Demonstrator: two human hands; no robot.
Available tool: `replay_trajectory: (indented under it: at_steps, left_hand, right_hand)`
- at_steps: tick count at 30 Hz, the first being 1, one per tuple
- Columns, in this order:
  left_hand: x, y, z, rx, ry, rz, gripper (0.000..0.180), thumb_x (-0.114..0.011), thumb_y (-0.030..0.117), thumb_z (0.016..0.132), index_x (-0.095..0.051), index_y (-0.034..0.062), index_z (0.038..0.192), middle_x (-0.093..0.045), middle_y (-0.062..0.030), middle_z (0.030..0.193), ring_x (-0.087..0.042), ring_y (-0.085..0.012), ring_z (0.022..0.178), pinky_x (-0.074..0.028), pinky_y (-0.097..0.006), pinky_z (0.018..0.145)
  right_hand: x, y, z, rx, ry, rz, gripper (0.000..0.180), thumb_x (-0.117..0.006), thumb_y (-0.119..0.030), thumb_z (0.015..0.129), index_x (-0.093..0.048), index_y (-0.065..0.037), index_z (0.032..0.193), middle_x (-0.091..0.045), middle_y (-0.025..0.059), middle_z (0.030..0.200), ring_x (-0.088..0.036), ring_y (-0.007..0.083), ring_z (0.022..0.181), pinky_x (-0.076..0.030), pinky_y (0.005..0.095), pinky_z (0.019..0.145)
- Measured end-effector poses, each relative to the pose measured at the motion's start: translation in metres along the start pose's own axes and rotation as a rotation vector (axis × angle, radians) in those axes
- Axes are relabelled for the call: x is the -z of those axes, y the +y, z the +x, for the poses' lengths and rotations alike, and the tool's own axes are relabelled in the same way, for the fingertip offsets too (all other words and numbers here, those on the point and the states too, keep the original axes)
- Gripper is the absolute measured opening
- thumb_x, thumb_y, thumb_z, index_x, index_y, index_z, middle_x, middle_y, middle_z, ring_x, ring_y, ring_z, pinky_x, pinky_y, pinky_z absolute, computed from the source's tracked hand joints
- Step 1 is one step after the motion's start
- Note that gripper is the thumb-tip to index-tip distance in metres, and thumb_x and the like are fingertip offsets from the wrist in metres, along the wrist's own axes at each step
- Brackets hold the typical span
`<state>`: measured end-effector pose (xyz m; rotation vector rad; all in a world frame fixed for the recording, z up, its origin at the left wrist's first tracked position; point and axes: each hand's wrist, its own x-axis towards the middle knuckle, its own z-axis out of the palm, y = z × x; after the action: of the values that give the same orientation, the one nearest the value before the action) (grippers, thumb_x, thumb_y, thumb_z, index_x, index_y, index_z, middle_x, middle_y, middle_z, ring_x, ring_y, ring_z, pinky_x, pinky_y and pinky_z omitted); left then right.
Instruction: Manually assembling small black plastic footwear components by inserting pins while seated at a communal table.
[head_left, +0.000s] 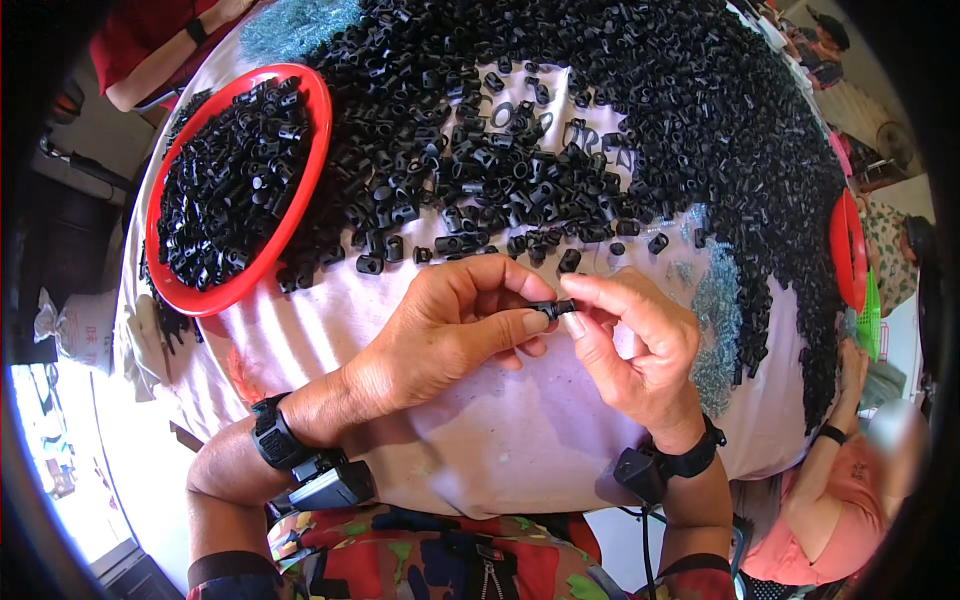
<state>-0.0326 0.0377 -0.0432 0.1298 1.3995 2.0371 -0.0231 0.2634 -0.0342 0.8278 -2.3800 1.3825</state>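
Between my two hands, over the near part of the cloth, is a small black plastic cord lock (552, 308). My left hand (462, 325) pinches it between thumb and fingers. The fingertips of my right hand (640, 345) press on its other end, and they partly cover it. Just beyond my hands lie many loose black cord lock parts (540, 190), some like short barrels with a hole through them. One single black piece (570, 261) rests right above my fingertips.
A red basin (322, 130) heaped with black parts stands at the left. Small springs lie in piles, one pile (722, 310) at right and another pile (300, 28) far left. Around the cloth-covered table (450, 450) sit other people; one in a pink shirt (815, 520) is near right.
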Motion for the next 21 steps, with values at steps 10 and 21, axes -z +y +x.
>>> replay_trajectory:
  at_steps: [10,21]
  left_hand:
    - [-0.005,0.002,-0.001,-0.059,0.060,0.172,0.023,-0.068,0.010,0.102,-0.068,-0.0020,0.121,-0.072,-0.0018,0.095,-0.065,-0.0051,0.082,-0.056,-0.023,0.075]
    - [-0.017,0.000,-0.008,-0.122,0.146,0.342,0.015,-0.068,0.003,0.099,-0.068,-0.0040,0.113,-0.073,-0.0043,0.083,-0.066,-0.0062,0.074,-0.056,-0.024,0.066]
  right_hand:
    - [0.004,-0.002,0.004,-0.012,-0.020,-0.048,0.023,-0.079,0.006,0.082,-0.077,-0.002,0.103,-0.075,0.0085,0.089,-0.065,0.0171,0.068,-0.050,0.0280,0.059]
    - [0.002,-0.003,0.001,-0.065,-0.011,-0.004,0.019,-0.079,0.007,0.080,-0.076,-0.003,0.096,-0.074,0.0107,0.091,-0.067,0.0202,0.072,-0.053,0.0291,0.062]
